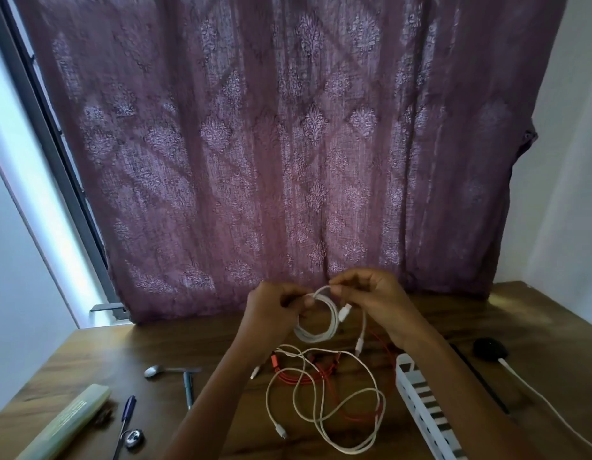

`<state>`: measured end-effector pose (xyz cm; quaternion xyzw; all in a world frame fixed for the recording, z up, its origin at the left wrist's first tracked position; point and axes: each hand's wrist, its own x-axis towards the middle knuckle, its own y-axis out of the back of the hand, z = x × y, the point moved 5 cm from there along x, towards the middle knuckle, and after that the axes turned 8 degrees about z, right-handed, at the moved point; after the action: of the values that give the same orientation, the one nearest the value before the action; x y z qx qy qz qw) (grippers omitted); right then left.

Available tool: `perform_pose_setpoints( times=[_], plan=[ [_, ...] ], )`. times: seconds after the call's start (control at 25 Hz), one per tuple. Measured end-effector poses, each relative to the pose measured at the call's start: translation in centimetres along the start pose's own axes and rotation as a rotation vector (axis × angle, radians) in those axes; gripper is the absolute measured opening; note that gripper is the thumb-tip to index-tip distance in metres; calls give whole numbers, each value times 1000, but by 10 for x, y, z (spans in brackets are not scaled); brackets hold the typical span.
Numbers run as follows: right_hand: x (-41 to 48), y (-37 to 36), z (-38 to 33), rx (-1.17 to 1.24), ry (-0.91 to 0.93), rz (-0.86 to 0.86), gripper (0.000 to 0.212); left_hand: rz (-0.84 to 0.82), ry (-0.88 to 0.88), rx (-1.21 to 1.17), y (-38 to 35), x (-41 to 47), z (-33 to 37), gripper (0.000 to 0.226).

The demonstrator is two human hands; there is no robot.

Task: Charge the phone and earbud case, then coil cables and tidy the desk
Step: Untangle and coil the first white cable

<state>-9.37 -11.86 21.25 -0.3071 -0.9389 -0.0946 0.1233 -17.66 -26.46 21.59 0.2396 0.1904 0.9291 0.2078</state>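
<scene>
Here, seen from my head cam, both my hands are raised just above a brown wooden desk (89, 353), w/ a purple patterned curtain (271, 144) hanging behind it. My left hand (274, 307) is curled closed, fingers and thumb gripping the left side of a small white cable coil (318, 323) that hangs as a round loop between my hands. My right hand (371, 293) pinches the top of the same coil between thumb and forefinger; the other fingers are bent in. Two white plug ends of that cable dangle below my right hand, apart from the desk surface.

On the desk under my forearms lies a loose white cable (324, 410), sprawled in wide uneven loops, one plug end near the front. It crosses over a red cable (298, 376), which is bunched in a tangle beneath it and runs toward the right.

To the right, a white slotted tray (424, 410) lies at an angle, touching nothing I can make out. Further right sits a dark rounded object, prob. the earbud case (490, 348), w/ a white cord (546, 403) plugged into it and trailing off the front right edge.

On the left: a spoon (162, 371), a grey pen (188, 390) just beside it, a blue pen (125, 423), a small shiny oval item (132, 438) touching the blue pen, and a pale green long box (65, 426) at the front left corner.
</scene>
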Motion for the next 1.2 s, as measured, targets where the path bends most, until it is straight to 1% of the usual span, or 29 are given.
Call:
perform_pose_setpoints(
  times=[0.08,0.2,0.24,0.36,0.4,0.44,0.48,0.52,0.6,0.68,0.76,0.84,0.92,1.0,1.04,1.08,1.12,1.2],
  plan=[
    [-1,0,1,-1,5,26,14,116,12,-25,4,-2,2,14],
    [-3,-6,8,-43,-21,51,23,234,45,-92,6,-6,3,15],
    [-3,-8,16,-35,-73,67,24,268,44,-102,5,-7,2,17],
    [-8,-16,30,201,-271,73,18,366,25,-115,4,-10,1,18],
    [-9,-18,31,210,-265,56,14,390,10,-107,4,-11,0,17],
    [-10,-18,29,161,-231,41,10,408,-6,-95,4,-11,0,16],
    [-11,-19,26,123,-205,29,12,417,-18,-88,3,-12,0,15],
    [-12,-19,24,112,-194,29,20,420,-24,-86,3,-11,-2,15],
    [-10,-18,22,111,-206,52,33,406,-22,-86,2,-10,-5,16],
    [-10,-18,23,111,-232,68,33,374,2,-95,0,-8,-11,15],
    [-11,-20,24,139,-253,43,30,362,25,-117,-3,-8,-15,14],
    [-10,-22,21,148,-236,2,26,324,-5,-102,-4,-7,-17,15],
    [-10,-23,19,256,-252,-48,20,178,-119,-89,-7,-5,-14,29],
    [-11,-26,22,512,-346,-82,17,-7,-277,-46,-12,-5,-8,51],
    [-11,-27,25,633,-394,-98,17,-70,-332,-7,-14,-5,-6,56],
    [-12,-28,28,714,-424,-107,18,-101,-359,29,-16,-4,-5,54],
    [-12,-29,30,751,-443,-116,21,-99,-347,48,-17,-3,-4,46],
    [-15,-31,30,709,-440,-139,28,-26,-234,15,-14,-2,-6,26]
  ],
)
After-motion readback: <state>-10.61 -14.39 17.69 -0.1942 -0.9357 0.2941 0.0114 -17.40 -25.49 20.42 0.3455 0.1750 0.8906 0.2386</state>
